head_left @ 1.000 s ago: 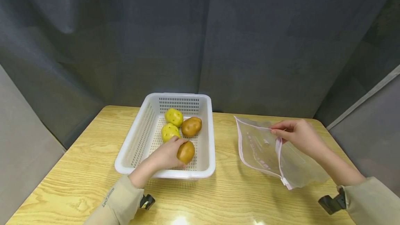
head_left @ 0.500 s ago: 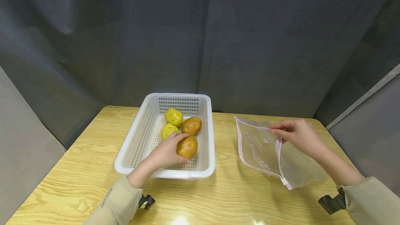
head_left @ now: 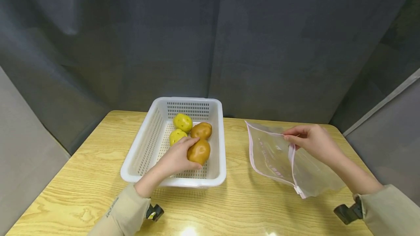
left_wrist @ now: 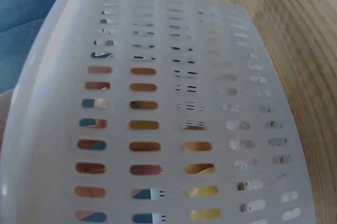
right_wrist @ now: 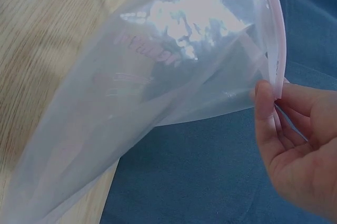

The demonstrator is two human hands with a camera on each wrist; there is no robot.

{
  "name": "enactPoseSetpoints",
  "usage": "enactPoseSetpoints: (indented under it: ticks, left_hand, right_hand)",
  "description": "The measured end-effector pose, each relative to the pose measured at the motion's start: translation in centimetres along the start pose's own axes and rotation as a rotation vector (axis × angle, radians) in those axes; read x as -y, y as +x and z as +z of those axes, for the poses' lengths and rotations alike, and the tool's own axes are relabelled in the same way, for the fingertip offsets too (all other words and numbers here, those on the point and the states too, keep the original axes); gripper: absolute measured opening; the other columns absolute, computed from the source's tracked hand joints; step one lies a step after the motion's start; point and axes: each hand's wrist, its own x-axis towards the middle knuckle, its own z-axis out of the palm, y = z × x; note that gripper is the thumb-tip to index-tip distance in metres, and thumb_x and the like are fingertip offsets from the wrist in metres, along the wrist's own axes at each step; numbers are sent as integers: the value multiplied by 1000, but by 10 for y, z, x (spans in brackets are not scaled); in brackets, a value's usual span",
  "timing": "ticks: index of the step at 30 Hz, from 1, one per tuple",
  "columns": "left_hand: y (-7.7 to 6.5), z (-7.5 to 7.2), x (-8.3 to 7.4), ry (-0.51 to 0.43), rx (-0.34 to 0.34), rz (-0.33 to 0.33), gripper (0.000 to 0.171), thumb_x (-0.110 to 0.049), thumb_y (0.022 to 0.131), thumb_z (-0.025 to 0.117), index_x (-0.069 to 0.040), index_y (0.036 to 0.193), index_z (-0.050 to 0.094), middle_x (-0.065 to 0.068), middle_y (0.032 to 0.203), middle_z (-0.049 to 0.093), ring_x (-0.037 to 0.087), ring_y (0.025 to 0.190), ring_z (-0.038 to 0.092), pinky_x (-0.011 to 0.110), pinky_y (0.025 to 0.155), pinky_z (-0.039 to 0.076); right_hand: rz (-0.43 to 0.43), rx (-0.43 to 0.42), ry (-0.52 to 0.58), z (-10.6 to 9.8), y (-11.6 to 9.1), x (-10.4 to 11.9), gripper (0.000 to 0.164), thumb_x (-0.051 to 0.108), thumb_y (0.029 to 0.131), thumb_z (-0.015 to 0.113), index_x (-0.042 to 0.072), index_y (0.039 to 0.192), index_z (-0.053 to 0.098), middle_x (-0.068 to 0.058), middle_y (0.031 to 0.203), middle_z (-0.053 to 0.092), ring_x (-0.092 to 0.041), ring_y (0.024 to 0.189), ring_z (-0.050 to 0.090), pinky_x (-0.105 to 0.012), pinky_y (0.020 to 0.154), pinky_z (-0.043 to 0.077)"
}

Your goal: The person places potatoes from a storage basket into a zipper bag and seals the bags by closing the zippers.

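Inside a white slotted plastic basket (head_left: 137,148), my left hand (head_left: 175,157) grips a brown potato (head_left: 199,152) with fingers on its far side and thumb on its near side. Another brown potato (head_left: 201,130) lies just behind it. Two yellow potatoes, one at the back (head_left: 182,122) and one partly covered by my hand (head_left: 177,136), sit to the left. My right hand (head_left: 311,141) pinches the pink zip edge of a clear slider bag (head_left: 270,156), whose mouth gapes toward the basket. In the left wrist view the basket wall (left_wrist: 168,98) hides most of the left hand.
Basket and bag share a light wooden table (head_left: 242,207), the basket left of centre and the bag at the right. A dark curtain (head_left: 210,46) hangs behind the table's far edge. Grey panels (head_left: 26,148) stand on both sides.
My left hand has shifted the held brown potato slightly rightward and away from me, up against the other brown potato. My right hand and the bag have stayed nearly still.
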Motion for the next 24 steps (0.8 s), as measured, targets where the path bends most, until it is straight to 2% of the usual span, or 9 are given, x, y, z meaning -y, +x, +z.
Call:
enactPoseSetpoints:
  ticks: [6, 15, 24]
  left_hand:
    - [2, -3, -6, 14, 10, 14, 85, -30, 61, 82, -11, 135, 44, 10, 136, 42, 26, 115, 48, 45, 93, 41]
    - [5, -14, -20, 82, 35, 56, 85, -32, 61, 82, -14, 135, 44, 9, 134, 44, 25, 110, 51, 43, 89, 44]
    - [6, -24, -33, 90, 47, 85, 83, -33, 63, 81, -16, 135, 43, 10, 135, 43, 24, 107, 53, 42, 87, 45]
  right_hand:
    - [11, 6, -5, -1, -2, 0, 30, 30, 85, 62, 5, 100, 68, -5, 77, 66, -8, 62, 58, -23, 56, 49]
    - [-6, 5, -42, -3, 1, 7, 31, 34, 84, 63, 8, 99, 69, 0, 76, 66, -7, 62, 58, -23, 56, 48]
    - [-10, 1, -45, -1, 6, 8, 30, 35, 83, 63, 9, 97, 70, -1, 76, 67, -7, 61, 58, -23, 55, 48]
